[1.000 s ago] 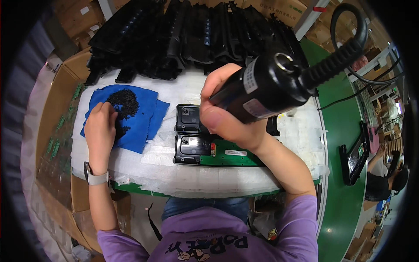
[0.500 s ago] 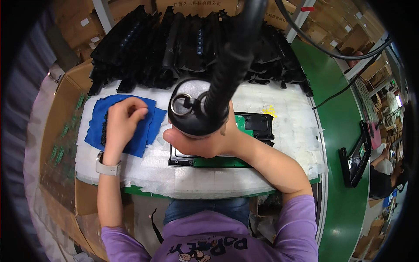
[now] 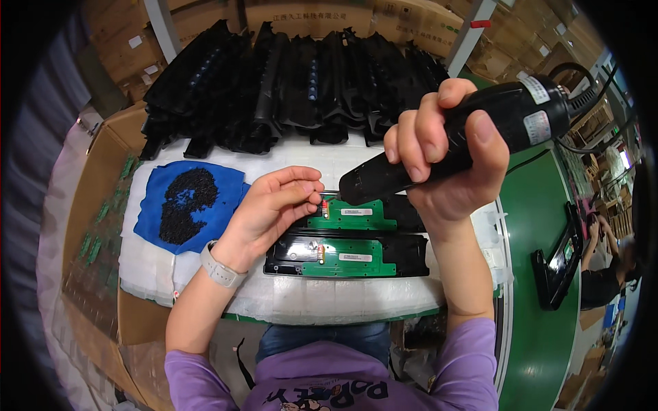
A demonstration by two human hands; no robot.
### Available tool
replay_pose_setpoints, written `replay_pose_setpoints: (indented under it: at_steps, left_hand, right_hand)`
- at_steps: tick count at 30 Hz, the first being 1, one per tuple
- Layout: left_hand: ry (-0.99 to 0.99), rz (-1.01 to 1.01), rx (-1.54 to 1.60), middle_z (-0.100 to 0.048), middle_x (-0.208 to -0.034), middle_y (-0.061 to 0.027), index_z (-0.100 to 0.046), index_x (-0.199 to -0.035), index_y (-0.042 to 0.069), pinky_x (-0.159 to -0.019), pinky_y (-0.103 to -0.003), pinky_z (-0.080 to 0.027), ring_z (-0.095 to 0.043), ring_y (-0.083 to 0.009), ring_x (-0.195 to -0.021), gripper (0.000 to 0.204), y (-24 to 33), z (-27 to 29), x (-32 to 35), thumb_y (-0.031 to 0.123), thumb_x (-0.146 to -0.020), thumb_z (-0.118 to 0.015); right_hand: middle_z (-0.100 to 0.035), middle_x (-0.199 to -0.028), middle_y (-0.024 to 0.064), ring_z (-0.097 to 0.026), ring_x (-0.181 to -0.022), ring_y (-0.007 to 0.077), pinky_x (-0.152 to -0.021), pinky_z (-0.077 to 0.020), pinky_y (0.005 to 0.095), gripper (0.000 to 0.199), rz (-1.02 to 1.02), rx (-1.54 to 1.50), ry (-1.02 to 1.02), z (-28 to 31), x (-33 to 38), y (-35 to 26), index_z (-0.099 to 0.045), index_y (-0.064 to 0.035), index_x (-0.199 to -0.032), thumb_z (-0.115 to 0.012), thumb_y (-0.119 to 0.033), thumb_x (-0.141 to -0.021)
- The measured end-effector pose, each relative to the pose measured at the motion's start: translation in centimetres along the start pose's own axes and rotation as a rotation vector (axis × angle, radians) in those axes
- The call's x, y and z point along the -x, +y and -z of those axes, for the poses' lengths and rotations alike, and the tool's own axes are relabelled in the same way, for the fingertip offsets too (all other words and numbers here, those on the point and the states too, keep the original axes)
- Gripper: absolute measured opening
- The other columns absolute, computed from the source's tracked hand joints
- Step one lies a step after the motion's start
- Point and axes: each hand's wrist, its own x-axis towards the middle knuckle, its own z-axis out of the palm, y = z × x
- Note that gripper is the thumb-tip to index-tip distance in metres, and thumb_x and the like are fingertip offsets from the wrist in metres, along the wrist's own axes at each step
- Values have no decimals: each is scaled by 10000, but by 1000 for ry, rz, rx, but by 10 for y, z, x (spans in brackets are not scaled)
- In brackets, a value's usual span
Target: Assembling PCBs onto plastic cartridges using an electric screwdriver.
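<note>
In my right hand (image 3: pixel 459 175) is a black electric screwdriver (image 3: pixel 510 113), tilted so that its nose points left. Its thin bit (image 3: pixel 331 192) reaches to the fingertips of my left hand (image 3: pixel 271 209), which are pinched together; whatever lies between them is too small to make out. Below both hands lie two black plastic housings (image 3: pixel 416 257), each with a green circuit board (image 3: pixel 353 267) on it. My hands and the tool partly cover the farther one. A pile of small black screws (image 3: pixel 179 222) rests on a blue cloth (image 3: pixel 149 202) at the left.
Many black plastic parts (image 3: pixel 295 82) are heaped along the table's far side. A cardboard box (image 3: pixel 103 157) with green boards stands at the left. On the green surface (image 3: pixel 528 329) at the right lies a black housing (image 3: pixel 556 257); the tool's cable (image 3: pixel 582 103) runs off there.
My left hand has moved right from the blue cloth to the bit. My right hand has lifted the screwdriver rightward off the near housing and tipped it from upright to slanted.
</note>
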Motion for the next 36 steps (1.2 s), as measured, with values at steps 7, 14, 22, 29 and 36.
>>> replay_pose_setpoints:
  at_steps: [7,14,22,29,36]
  left_hand:
    - [-37,23,80,-611,-892,-46,-556,-1016,1,-758,-220,-486,-578,-81,-768,149,-13,6,0,53,-876,-566]
    - [-41,6,106,-614,-883,-42,-561,-1025,0,-735,-208,-482,-568,-72,-744,168,-19,10,2,98,-889,-575]
    - [-12,-21,0,-640,-900,-71,-570,-1029,-14,-719,-199,-490,-586,-76,-730,182,-18,2,8,96,-885,-584]
    - [-37,-55,-140,-643,-860,-87,-587,-1004,-32,-667,-192,-487,-586,-91,-692,166,-17,3,10,73,-875,-591]
    - [-38,-99,-241,-641,-853,-92,-606,-986,-35,-659,-199,-487,-588,-97,-683,147,-19,1,12,37,-858,-599]
  right_hand:
    - [-476,-585,57,-436,-436,136,-470,-381,282,218,9,35,-22,1,0,1,-468,-47,-1012,-483,-211,-868]
    - [-490,-584,62,-447,-439,138,-462,-380,284,224,4,21,-4,1,2,8,-468,-43,-1006,-500,-212,-864]
    - [-488,-579,69,-454,-434,144,-447,-379,280,231,-13,0,8,0,4,12,-465,-27,-996,-511,-201,-852]
    - [-477,-574,70,-455,-428,145,-440,-385,287,235,-32,-17,40,1,5,10,-470,-15,-997,-506,-190,-845]
    - [-485,-564,61,-469,-419,158,-470,-412,320,245,-91,-46,130,4,2,10,-512,-23,-938,-510,-248,-843]
